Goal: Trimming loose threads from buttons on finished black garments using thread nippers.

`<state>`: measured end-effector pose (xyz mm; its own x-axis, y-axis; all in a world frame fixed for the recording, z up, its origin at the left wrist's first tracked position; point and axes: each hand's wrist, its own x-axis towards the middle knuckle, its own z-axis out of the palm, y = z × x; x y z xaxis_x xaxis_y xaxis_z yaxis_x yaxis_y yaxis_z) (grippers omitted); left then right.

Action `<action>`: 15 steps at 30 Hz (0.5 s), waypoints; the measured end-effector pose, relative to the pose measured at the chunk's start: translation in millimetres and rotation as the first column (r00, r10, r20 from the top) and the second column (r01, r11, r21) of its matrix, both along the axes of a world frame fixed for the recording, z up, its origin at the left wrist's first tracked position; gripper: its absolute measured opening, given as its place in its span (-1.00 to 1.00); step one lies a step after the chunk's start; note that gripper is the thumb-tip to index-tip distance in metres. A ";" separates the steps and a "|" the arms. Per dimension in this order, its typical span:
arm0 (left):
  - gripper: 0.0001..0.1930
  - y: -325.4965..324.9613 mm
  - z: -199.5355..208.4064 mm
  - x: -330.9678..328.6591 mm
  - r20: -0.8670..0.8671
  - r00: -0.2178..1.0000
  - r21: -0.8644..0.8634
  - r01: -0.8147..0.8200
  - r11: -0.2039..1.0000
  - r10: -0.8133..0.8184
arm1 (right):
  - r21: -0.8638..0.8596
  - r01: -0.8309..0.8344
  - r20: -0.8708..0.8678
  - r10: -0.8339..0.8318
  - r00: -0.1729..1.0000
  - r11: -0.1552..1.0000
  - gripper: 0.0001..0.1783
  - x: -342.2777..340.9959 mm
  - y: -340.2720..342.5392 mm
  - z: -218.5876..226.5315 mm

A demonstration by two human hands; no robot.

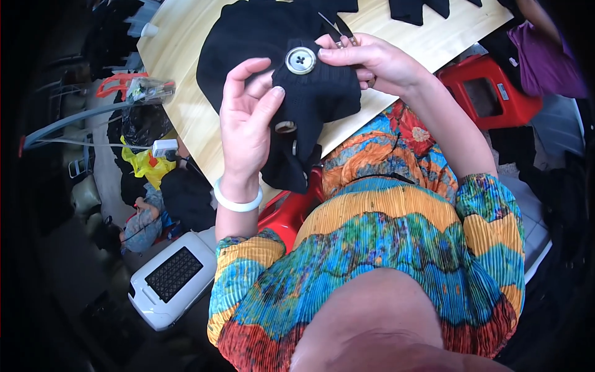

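A black knitted garment lies over the front edge of a light wooden table. My left hand grips a fold of it from the left, thumb on the fabric. A large silver-grey button sits on that fold, and two more buttons show lower down the strip. My right hand pinches the fabric just right of the big button and holds small scissors, whose thin blades stick up past the fingers. A white bangle circles my left wrist.
More black fabric pieces lie at the table's far edge. A red plastic stool stands to the right and another red stool under me. On the floor left are a white box with a grille, a yellow bag and clutter.
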<state>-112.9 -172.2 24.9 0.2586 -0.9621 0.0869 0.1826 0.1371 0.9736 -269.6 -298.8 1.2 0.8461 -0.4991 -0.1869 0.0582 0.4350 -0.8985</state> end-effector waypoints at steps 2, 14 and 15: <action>-0.77 1.4 -10.1 -1.7 0.326 0.934 -0.125 -0.109 0.986 0.145 | 0.052 0.013 0.043 -0.015 0.999 0.999 -0.77 3.0 1.2 -0.6; -0.82 -2.8 -28.8 -24.1 0.246 0.902 -0.110 -0.339 0.935 0.356 | -0.110 -0.020 0.032 0.024 0.999 0.994 -0.76 11.7 9.5 -3.2; -0.86 -3.6 -27.3 -24.6 0.300 0.874 -0.147 -0.354 0.924 0.383 | -0.111 -0.018 0.032 0.022 0.999 0.994 -0.76 11.4 9.3 -3.7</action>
<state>-137.5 -175.7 -2.4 0.5374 -0.7877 0.3013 -0.2136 0.2185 0.9522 -258.2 -289.5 -2.6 0.8610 -0.4979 -0.1035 0.0808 0.3349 -0.9388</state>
